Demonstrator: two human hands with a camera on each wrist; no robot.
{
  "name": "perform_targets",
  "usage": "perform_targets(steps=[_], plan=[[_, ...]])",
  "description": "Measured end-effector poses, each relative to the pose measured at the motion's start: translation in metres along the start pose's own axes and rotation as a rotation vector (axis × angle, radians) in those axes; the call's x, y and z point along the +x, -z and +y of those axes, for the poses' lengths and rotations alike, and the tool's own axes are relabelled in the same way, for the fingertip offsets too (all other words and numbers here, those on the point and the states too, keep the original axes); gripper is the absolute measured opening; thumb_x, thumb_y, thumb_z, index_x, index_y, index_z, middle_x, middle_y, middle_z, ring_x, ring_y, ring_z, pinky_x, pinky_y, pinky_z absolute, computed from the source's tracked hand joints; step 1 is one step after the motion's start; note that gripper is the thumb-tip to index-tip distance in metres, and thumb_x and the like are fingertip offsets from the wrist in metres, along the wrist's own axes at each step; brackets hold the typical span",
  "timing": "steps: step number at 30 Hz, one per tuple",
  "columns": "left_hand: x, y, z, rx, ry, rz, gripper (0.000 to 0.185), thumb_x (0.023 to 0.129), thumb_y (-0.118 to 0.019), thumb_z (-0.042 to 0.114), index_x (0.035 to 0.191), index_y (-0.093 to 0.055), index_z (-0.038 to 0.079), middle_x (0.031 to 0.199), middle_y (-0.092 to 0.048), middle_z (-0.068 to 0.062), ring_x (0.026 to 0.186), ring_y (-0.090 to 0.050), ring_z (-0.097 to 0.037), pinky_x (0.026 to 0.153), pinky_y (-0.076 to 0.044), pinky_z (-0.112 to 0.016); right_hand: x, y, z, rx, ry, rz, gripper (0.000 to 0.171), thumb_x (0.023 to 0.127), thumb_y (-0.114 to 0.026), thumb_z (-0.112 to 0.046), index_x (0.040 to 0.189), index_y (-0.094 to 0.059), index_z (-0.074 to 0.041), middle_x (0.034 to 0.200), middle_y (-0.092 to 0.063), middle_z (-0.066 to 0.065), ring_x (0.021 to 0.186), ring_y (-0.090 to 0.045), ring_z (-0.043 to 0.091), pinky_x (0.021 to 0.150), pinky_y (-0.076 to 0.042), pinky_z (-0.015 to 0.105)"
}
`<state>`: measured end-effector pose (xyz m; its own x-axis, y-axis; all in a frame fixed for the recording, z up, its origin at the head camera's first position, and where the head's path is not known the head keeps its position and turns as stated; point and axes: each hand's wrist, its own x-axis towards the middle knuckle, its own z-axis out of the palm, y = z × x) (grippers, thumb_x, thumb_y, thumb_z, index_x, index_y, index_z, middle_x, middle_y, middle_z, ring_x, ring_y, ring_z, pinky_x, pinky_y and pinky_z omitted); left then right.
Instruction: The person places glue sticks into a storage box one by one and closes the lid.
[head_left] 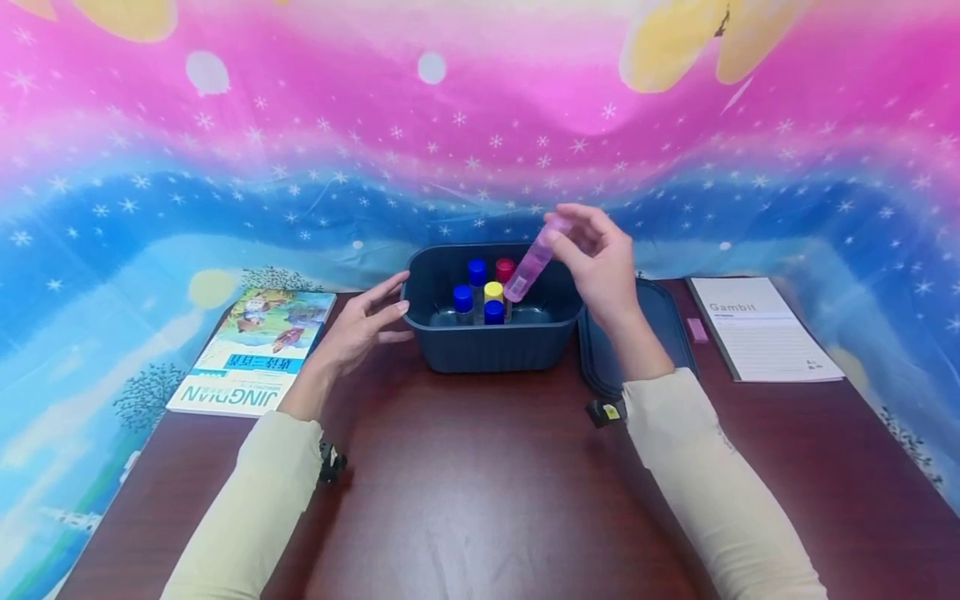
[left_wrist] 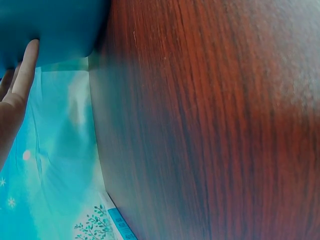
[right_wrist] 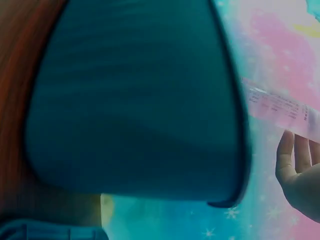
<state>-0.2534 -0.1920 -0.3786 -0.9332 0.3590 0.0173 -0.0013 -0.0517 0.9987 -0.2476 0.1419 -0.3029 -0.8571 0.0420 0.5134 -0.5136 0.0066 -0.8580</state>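
Tube top hidden by fingers

colours on the dark wood table

the tube pinched in the right hand is translucent pink. the bin and its lid are dark navy blue. the vials show three blue caps, one red cap and one yellow cap. the backdrop runs pink to blue with white stars and yellow blobs. both sleeves are pale cream. the table is reddish brown.
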Motion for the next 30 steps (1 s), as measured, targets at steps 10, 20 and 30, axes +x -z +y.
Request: perform_targets(steps=[10, 20, 30], plan=[[0.000, 0.002, -0.002, 0.008, -0.003, -0.002, 0.061, 0.105, -0.058, 0.019, 0.160, -0.033, 0.017, 0.162, -0.027, -0.016, 0.142, -0.041, -0.039, 0.096, -0.051, -0.056, 0.003, -0.002, 0.022, -0.263, -0.131, -0.254, 0.037, 0.097, -0.071, -0.012, 0.131, -0.063, 0.000, 0.126, -0.067, 0.015, 0.111, -0.063, 0.025, 0.095, -0.054, 0.038], [0.000, 0.002, 0.000, -0.008, -0.008, -0.011, 0.060, 0.105, -0.057, 0.018, 0.160, -0.033, 0.016, 0.162, -0.028, -0.016, 0.142, -0.040, -0.040, 0.097, -0.048, -0.060, 0.016, -0.002, 0.024, -0.339, -0.355, -0.500, 0.034, 0.093, -0.075, -0.011, 0.124, -0.064, 0.000, 0.113, -0.064, 0.016, 0.104, -0.062, 0.027, 0.088, -0.057, 0.037], [-0.001, 0.000, 0.001, -0.008, -0.001, -0.003, 0.060, 0.105, -0.058, 0.018, 0.160, -0.034, 0.017, 0.162, -0.029, -0.015, 0.141, -0.043, -0.039, 0.100, -0.045, -0.063, 0.022, -0.007, 0.025, -0.467, -0.411, -0.678, 0.029, 0.091, -0.075, -0.002, 0.118, -0.064, 0.003, 0.114, -0.065, 0.019, 0.109, -0.064, 0.032, 0.095, -0.054, 0.044]])
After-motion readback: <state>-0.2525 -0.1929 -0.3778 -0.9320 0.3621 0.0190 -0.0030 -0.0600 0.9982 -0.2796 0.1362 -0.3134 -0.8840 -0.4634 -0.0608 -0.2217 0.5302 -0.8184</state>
